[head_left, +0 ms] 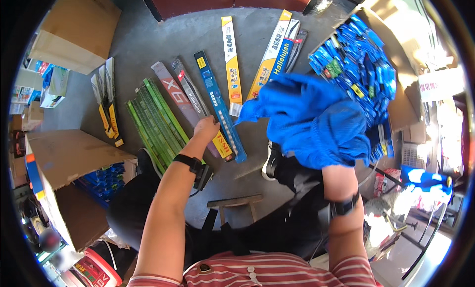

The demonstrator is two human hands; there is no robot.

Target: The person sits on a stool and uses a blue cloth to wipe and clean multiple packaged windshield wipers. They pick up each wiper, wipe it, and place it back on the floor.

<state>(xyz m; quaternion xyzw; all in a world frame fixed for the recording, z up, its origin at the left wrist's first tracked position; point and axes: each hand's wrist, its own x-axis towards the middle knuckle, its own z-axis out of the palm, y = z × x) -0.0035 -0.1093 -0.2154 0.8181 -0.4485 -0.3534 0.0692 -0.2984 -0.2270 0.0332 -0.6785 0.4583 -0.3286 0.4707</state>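
My left hand (207, 126) reaches over the row of packs on the floor. Its fingers are curled at the lower end of a slim black-and-grey wiper blade pack (189, 88), close to a long blue wiper box (212, 88). On the left of that pack lies a grey-and-red box (173, 88). A crumpled blue cloth (316, 121) is draped over my right hand, hiding its fingers; only the wrist and forearm show below it. Under the cloth's upper edge run a yellow-and-white box (269, 54) and a blue one (285, 56). Another yellow-and-white box (229, 54) lies between.
Green long packs (156, 121) and several black-and-yellow ones (110, 104) lie left. A carton of blue packets (354, 59) stands at right; an open carton (74, 153) is at left. My knees flank a low metal frame (235, 203).
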